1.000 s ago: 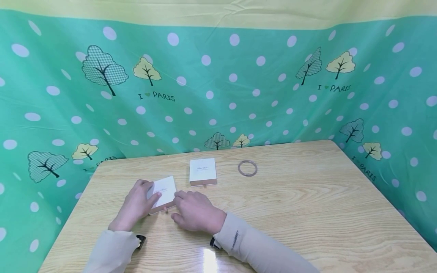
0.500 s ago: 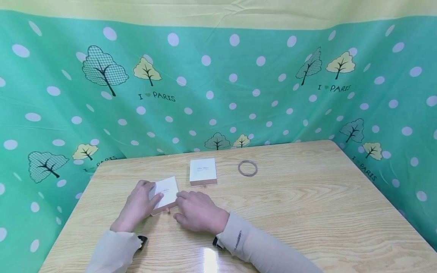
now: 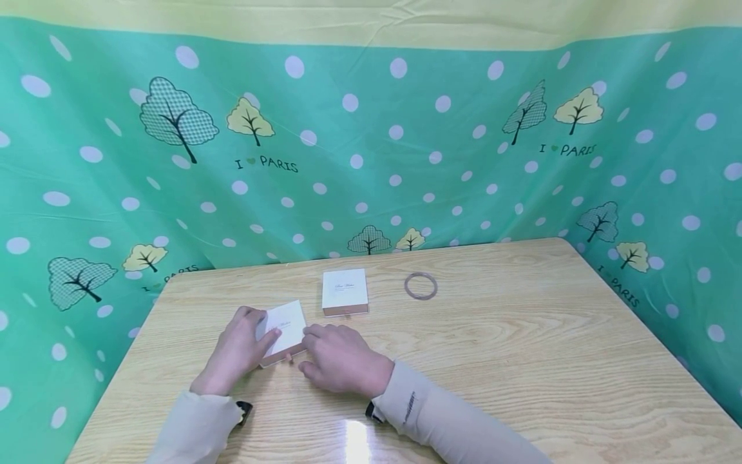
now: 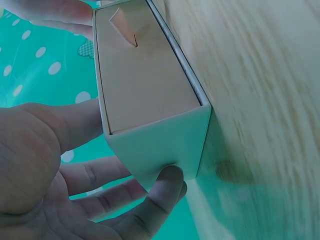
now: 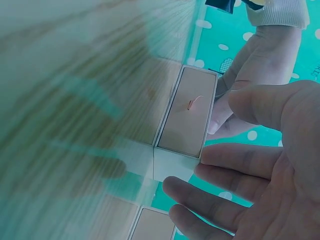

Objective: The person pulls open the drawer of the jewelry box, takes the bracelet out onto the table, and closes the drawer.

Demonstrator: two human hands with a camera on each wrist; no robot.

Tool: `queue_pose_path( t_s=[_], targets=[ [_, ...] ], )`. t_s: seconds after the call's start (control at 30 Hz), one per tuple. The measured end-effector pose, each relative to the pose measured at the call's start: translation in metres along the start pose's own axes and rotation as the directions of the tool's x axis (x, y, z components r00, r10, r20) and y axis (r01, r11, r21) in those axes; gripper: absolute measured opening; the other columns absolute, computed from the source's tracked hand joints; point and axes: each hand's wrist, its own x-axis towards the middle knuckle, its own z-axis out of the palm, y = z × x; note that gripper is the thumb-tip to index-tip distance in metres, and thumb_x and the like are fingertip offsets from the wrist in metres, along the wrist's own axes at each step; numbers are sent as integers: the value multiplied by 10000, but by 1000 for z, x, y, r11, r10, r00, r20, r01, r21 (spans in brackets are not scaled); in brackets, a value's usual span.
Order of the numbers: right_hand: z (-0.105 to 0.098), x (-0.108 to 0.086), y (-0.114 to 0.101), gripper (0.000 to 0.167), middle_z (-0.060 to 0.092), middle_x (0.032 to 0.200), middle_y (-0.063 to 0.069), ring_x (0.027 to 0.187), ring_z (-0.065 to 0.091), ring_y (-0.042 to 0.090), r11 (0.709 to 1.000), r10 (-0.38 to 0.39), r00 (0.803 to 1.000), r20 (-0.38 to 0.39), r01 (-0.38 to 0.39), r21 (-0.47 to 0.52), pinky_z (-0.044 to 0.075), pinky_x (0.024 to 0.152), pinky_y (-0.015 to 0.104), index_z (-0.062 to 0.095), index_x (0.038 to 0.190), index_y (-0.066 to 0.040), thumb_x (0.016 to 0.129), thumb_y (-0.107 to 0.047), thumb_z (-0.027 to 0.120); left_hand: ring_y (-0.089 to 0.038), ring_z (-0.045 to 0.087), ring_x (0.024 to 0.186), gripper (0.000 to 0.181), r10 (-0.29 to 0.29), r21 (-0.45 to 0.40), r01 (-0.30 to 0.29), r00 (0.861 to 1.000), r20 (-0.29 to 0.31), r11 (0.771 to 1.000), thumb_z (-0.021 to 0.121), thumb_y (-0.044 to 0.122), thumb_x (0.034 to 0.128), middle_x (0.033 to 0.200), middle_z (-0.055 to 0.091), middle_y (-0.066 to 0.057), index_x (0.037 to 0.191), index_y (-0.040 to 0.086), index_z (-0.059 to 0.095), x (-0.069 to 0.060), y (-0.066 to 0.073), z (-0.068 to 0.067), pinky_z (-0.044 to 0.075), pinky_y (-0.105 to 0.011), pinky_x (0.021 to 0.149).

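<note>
A small white drawer-style gift box lies flat and angled on the table, its pinkish-brown front and short ribbon tab facing the person. My left hand grips it from the left, thumb over the lid and fingers along the white side. At the opposite side, my right hand touches the box with its index and middle fingers, while its other fingers reach out loosely. A second, similar white box sits farther back, with a purplish-grey bangle to its right.
The light wood table carries these things. A green dotted curtain with printed trees stands behind the table and along both sides.
Both hands have moved slightly to the right, and the near box has slid along with them. The far box and the bangle have stayed where they were.
</note>
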Motion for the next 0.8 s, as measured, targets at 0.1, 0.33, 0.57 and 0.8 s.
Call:
queue_pose_path(
  t_s=[0.1, 0.33, 0.57, 0.8],
  targets=[
    [0, -1, 1, 465, 570, 1303, 20, 1095, 603, 187, 1000, 0, 1000, 0, 0, -6, 495, 921, 326, 605, 1266, -105, 930, -425, 565, -473, 512, 1097, 520, 1, 0, -1, 1000, 0, 1000, 657, 198, 901, 1237, 463, -314, 1247, -154, 496, -1, 1, 0, 431, -583, 930],
    [-1, -2, 3, 467, 584, 1286, 21, 1071, 612, 189, 1000, 3, 1000, -9, -3, -16, 499, 913, 331, 610, 1258, -93, 929, -422, 562, -457, 517, 1096, 544, -14, -1, 14, 1000, 12, 1000, 659, 223, 905, 1238, 464, -301, 1263, -147, 486, -1, 2, 1, 444, -572, 922],
    [-2, -2, 5, 422, 610, 1243, 15, 1022, 628, 187, 999, -7, 1000, -25, 6, -32, 514, 875, 328, 649, 1197, -103, 926, -415, 565, -410, 548, 1041, 542, -1, 3, 1, 1000, -3, 1000, 668, 230, 897, 1196, 487, -284, 1249, -145, 497, -1, 3, 2, 468, -552, 891],
    [-3, -2, 5, 413, 631, 1193, 11, 965, 640, 180, 999, -6, 999, -38, 5, -47, 526, 837, 327, 667, 1166, -103, 922, -421, 567, -390, 557, 1016, 541, -11, 7, 11, 1000, 3, 1000, 675, 233, 893, 1184, 494, -280, 1244, -140, 504, 0, 3, 2, 482, -540, 868]
  ],
)
